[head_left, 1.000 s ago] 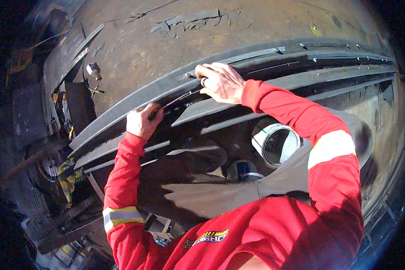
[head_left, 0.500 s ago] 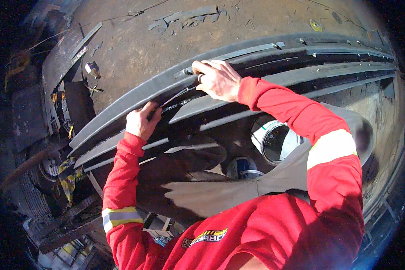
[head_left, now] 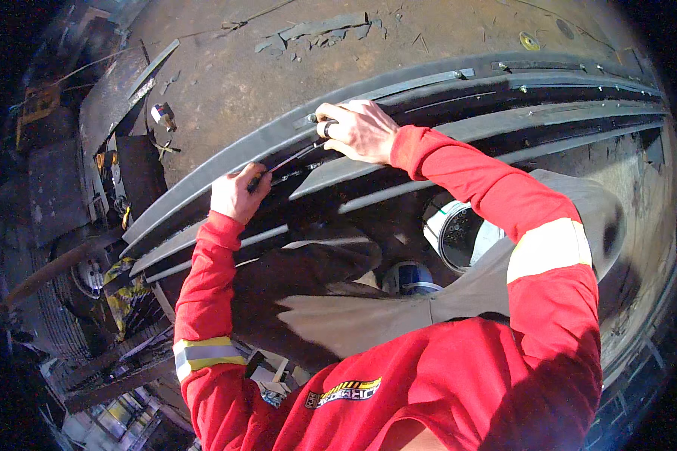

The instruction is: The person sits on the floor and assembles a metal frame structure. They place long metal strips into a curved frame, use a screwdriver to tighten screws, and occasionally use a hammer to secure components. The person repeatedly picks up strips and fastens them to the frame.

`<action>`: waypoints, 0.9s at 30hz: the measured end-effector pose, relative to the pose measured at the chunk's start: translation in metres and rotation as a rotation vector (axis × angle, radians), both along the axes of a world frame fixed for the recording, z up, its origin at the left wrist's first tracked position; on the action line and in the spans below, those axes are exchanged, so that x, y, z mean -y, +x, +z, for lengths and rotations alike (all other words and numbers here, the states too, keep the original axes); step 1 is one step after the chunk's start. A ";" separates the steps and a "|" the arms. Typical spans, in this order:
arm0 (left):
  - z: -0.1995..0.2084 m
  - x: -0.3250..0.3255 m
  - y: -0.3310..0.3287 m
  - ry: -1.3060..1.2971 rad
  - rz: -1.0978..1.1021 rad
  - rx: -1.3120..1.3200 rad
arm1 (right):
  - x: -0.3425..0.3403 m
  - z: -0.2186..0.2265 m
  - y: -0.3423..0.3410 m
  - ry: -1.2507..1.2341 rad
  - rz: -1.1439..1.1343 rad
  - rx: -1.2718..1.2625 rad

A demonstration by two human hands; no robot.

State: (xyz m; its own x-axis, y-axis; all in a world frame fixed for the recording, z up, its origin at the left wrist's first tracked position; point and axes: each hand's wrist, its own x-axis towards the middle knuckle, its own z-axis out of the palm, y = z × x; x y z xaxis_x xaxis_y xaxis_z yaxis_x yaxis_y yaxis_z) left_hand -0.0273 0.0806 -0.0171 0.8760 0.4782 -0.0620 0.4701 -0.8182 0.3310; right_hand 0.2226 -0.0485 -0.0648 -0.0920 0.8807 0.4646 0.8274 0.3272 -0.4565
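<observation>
My left hand (head_left: 235,194) is closed around the dark handle of a screwdriver-like tool (head_left: 293,156). Its thin metal shaft slants up and right to the fingers of my right hand (head_left: 359,131). That hand wears a dark ring; its fingers are curled at the shaft's far end, beside a fastener on a narrow metal strip (head_left: 421,84). What the fingertips pinch is hidden. Under both hands lies a long, curved piece with dark grey bands (head_left: 195,179), running from lower left to upper right. Several bolts (head_left: 524,89) stand along its right part.
Near my legs stand a white bucket (head_left: 438,225) with dark contents and a smaller blue-and-white bucket (head_left: 410,276). Grey scrap pieces (head_left: 320,28) and a yellow disc (head_left: 529,40) lie beyond the curved piece. A small white-and-dark container (head_left: 162,116) and a tyre (head_left: 53,331) are at left.
The view has shifted slightly. My hands keep nearly the same places on the tool and the curved piece; the right fingers have moved a little.
</observation>
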 end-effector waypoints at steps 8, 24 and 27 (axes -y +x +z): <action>-0.006 0.002 0.004 0.056 -0.007 0.027 | -0.003 -0.009 0.007 0.073 0.018 0.043; 0.035 -0.020 -0.009 -0.022 0.088 -0.279 | 0.006 -0.002 0.008 0.004 0.030 0.056; 0.021 -0.033 -0.051 -0.182 0.118 -0.305 | 0.003 0.005 0.001 0.115 0.068 0.106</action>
State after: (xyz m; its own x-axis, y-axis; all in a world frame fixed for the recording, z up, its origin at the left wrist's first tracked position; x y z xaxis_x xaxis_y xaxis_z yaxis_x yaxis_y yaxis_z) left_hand -0.0786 0.1136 0.0039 0.7437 0.5319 -0.4049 0.6571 -0.6929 0.2968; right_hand 0.2235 -0.0514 -0.0597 -0.2031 0.8122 0.5469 0.8431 0.4291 -0.3242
